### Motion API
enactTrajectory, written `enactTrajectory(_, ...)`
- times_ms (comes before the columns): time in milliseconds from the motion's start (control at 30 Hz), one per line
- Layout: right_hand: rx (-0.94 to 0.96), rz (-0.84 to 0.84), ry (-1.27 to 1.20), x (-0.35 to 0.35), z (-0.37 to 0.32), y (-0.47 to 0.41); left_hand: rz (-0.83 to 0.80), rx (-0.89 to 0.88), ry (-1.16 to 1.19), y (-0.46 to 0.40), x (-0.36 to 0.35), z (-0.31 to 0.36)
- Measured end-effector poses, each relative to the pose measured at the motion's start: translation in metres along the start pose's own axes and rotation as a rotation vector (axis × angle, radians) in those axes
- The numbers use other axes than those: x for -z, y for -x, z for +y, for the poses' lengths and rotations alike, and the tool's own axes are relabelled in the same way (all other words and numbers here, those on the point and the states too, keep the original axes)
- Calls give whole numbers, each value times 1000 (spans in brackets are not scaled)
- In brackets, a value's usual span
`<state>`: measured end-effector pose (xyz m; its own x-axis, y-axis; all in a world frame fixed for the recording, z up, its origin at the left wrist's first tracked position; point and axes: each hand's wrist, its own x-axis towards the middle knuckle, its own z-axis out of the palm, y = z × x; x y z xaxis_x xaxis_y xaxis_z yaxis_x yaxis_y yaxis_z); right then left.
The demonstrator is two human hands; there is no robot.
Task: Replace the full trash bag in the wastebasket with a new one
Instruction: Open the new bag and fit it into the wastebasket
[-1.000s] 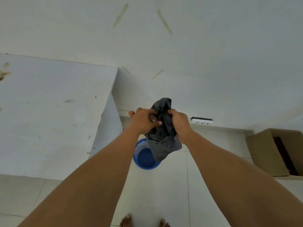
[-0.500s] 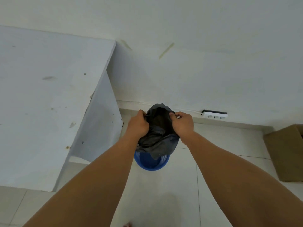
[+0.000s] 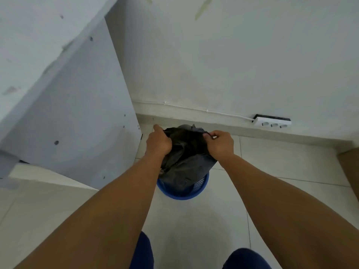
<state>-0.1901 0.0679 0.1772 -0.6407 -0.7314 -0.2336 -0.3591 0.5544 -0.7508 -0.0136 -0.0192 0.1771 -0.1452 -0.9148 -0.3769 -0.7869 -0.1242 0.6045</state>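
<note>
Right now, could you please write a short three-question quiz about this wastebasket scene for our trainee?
1. True or false: both hands grip the dark trash bag.
2. Where does the bag's bottom hang?
3. What lies by the wall: A power strip, B broom, C bucket?

Key:
1. True; the left hand and the right hand hold its mouth.
2. Inside the blue wastebasket.
3. A, the power strip.

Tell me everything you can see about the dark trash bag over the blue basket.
The trash bag is thin, crinkled dark grey plastic, slightly glossy. The left hand and the right hand each grip one side of its mouth, pulling it open. Its body hangs down, and its lower end is inside the blue wastebasket, whose left rim the left forearm covers. Nothing inside the bag can be made out.
</note>
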Motion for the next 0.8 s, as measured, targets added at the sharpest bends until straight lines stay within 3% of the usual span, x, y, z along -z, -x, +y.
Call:
enactTrajectory(67, 22, -3, 59, -9, 23, -3, 63, 14, -48, -8, -16, -17)
enactTrajectory(167, 44, -8, 103, -24, 48, -12, 105, 88, 87, -22, -33, -34)
enactTrajectory(333, 37, 50, 97, -49, 70, -15, -87, 99, 447, -26, -58, -37)
enactTrajectory(400, 30, 103, 106, -54, 73, -13, -209, 63, 389, -22, -69, -37)
enactTrajectory(500, 38, 243, 63, -53, 71, -15, -399, -50, 75, -31, -82, -38)
enactTrajectory(567, 57, 223, 130, -51, 76, -18, -309, -64, -12, -38, -87, -41)
enactTrajectory(667, 58, 106, 250, -50, 90, -24, -14, 26, -40, -43, -84, -53)
enactTrajectory(800, 47, 179, 257, -51, 98, -30, 132, 102, 9, -55, -75, -77)
